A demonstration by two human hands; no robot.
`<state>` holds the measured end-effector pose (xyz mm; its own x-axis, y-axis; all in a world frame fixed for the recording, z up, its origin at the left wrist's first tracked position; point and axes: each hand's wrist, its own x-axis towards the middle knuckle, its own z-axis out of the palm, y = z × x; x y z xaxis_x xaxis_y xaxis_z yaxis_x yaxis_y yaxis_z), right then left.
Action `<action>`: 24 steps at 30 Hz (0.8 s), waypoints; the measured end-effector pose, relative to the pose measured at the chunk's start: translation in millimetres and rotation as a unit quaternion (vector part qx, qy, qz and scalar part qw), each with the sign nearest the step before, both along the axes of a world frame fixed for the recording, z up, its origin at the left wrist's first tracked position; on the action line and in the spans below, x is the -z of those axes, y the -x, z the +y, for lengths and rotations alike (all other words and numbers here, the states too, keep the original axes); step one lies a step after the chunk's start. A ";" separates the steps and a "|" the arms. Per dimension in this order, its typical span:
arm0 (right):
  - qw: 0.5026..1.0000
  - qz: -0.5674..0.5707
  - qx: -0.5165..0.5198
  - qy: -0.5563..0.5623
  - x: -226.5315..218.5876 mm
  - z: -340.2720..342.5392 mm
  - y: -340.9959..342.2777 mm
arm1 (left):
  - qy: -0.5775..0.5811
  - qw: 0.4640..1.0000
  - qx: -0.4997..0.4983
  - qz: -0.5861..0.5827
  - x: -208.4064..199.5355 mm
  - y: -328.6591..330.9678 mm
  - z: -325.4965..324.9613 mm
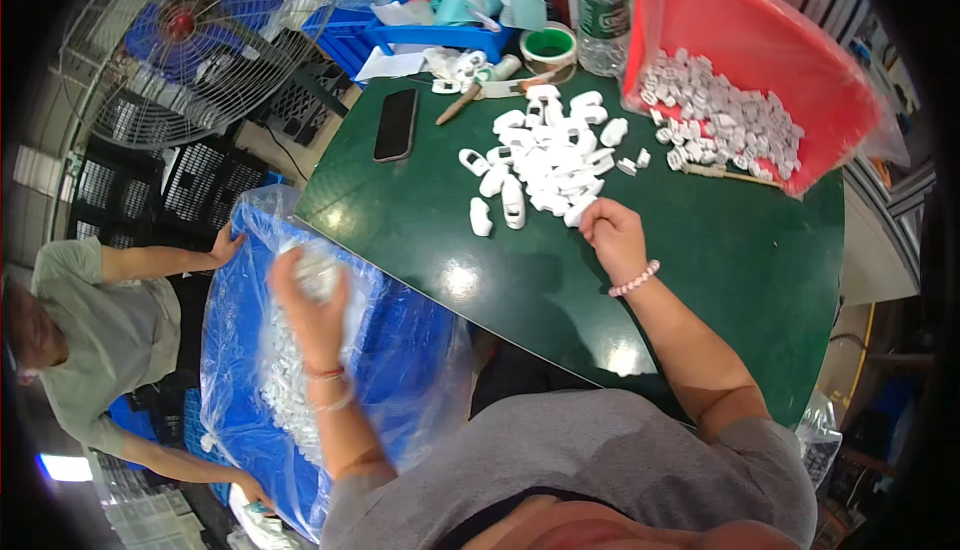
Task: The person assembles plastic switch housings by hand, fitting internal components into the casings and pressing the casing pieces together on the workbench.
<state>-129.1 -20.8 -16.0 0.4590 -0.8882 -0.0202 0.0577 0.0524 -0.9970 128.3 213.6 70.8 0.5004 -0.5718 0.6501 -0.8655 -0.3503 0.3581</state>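
Shirt (620, 435); white piece (576, 213) against right fingers (603, 218)

The 1 view comes from the left of 2 fisheye cameras worn side by side on the person's head. It faces steeply down and forward, over the grey shirt (600, 450) very near along the lower edge, onto the bench (720, 260). The left hand (318, 325) and right hand (617, 238) lie within arm's reach; the fan (180, 25) stands farther off, upper left.

Right hand (617, 242) at parts (552, 155) (white)
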 end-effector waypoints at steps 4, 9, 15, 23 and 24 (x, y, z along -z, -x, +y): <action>0.999 -0.029 -0.018 0.004 0.3 3.7 1.2 | -0.020 0.980 0.187 0.066 4.5 79.5 -120.6; 0.998 -0.047 -0.029 -0.022 -1.5 4.9 8.6 | -0.161 0.942 0.289 0.055 22.6 105.8 -209.9; 0.997 -0.055 -0.049 -0.021 3.4 0.2 8.5 | -0.262 0.905 0.327 0.078 16.1 84.7 -226.7; 0.999 -0.009 -0.016 -0.039 8.7 -0.5 8.4 | -0.054 0.989 0.126 0.058 16.5 -5.3 -98.5; 0.998 -0.009 -0.016 -0.054 8.4 1.0 10.0 | -0.004 0.997 0.048 0.068 34.9 -37.5 -63.8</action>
<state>-139.2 -19.8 -24.5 0.4888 -0.8658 -0.1072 0.0723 0.1627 -0.9840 165.8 149.8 35.9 0.5265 -0.6255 0.5757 -0.8387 -0.2715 0.4720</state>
